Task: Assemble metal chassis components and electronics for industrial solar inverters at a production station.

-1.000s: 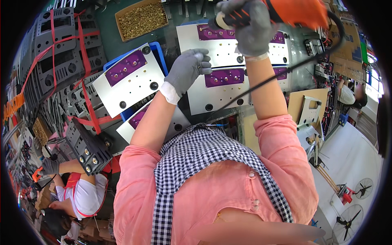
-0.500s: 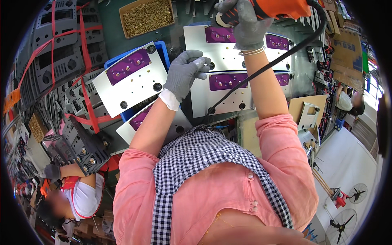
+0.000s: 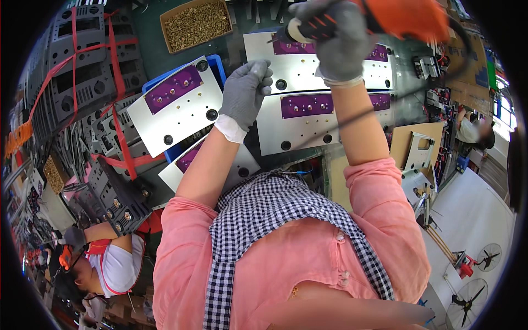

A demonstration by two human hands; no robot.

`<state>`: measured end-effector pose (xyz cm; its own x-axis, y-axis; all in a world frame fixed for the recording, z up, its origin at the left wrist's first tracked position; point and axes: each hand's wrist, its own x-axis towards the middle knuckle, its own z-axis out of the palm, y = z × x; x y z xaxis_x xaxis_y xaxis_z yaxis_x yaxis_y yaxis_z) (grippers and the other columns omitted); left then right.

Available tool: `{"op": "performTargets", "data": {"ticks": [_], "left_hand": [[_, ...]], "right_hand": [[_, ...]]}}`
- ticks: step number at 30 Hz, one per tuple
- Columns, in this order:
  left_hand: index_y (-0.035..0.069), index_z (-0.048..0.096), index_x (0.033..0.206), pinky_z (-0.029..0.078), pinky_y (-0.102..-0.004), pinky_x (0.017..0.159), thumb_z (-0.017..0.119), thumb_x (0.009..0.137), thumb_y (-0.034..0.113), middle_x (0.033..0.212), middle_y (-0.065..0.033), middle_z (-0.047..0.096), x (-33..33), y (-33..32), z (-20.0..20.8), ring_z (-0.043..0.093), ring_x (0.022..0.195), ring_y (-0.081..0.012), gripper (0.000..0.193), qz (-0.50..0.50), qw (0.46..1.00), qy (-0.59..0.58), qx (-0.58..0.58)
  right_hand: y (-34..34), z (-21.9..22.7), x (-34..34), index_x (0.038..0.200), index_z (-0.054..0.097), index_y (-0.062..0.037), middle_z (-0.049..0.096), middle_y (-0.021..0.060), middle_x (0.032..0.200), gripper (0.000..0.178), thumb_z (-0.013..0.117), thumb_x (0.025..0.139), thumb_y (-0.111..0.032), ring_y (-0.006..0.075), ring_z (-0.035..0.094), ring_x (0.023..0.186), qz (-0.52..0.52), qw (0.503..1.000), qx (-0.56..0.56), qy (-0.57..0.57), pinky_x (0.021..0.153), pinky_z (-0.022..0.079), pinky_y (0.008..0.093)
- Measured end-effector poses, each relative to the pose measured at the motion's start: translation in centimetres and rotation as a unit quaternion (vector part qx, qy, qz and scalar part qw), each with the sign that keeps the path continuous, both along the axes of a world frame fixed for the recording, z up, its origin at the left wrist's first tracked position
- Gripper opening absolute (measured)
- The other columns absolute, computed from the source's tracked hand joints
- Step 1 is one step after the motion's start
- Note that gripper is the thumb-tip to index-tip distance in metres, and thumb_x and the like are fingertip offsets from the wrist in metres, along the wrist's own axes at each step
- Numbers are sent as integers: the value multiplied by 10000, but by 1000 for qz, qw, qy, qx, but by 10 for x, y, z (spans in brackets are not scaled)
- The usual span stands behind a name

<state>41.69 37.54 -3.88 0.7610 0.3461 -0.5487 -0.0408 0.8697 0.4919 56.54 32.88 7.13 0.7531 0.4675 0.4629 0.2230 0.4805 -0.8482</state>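
Observation:
My right hand, in a grey glove, grips an orange and black corded electric screwdriver, its bit pointing left over a silver panel with purple boards. The screwdriver is smeared by motion. My left hand, also gloved, is closed with thumb and fingers pressed together beside that panel's left edge; what they hold, if anything, is hidden. Below it lies a similar silver panel. Left of my left hand, another panel with a purple board rests tilted on a blue bin.
A cardboard box of small brass-coloured parts stands at the far left. Grey metal panels tied with red straps are stacked on the left. A co-worker is at lower left. The screwdriver's cord hangs across my right forearm.
My right hand and the screwdriver have shifted, with the body swinging right and the bit coming into view. My left hand's fingers have drawn together from a looser, spread pose.

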Motion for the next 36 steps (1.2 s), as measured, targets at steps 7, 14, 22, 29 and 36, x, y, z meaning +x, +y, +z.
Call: {"op": "performTargets", "data": {"ticks": [7,14,22,29,36], "left_hand": [[20,595,973,380,-216,474,549,1041,460,739,-17,549,8,-26,28,490,582,-99,448,-45,997,22,56],[35,576,942,385,-209,454,566,1034,458,720,-18,525,19,-66,38,457,554,-90,432,-77,996,-2,36],[7,577,1066,425,-236,507,522,1051,466,764,-27,564,39,-113,19,501,607,-106,462,-166,979,-35,114],[-132,490,1348,543,-376,951,414,1014,53,1171,-212,621,56,-161,7,646,1013,-267,390,-291,950,9,109],[-95,531,1298,587,-307,771,431,1037,38,1106,-189,652,65,-205,-6,670,866,-205,309,-324,941,45,89]], "right_hand": [[-83,32,-4,1223,550,-14,619,100,881,668,475,960,-623,256,610,736,159,982,97,-32,809,538,506],[-125,47,-29,1339,425,-39,625,73,779,732,606,928,-617,236,637,651,-3,987,131,93,721,587,449],[-183,38,-25,1360,375,-31,651,72,783,780,687,902,-580,229,647,613,-97,982,129,98,660,604,412],[-328,-7,63,940,652,55,693,203,858,614,570,935,-553,282,679,787,-279,960,-3,24,825,573,449],[-361,-55,85,1224,506,21,659,87,715,454,667,907,-261,127,582,559,-406,913,-32,-27,526,466,247]]}}
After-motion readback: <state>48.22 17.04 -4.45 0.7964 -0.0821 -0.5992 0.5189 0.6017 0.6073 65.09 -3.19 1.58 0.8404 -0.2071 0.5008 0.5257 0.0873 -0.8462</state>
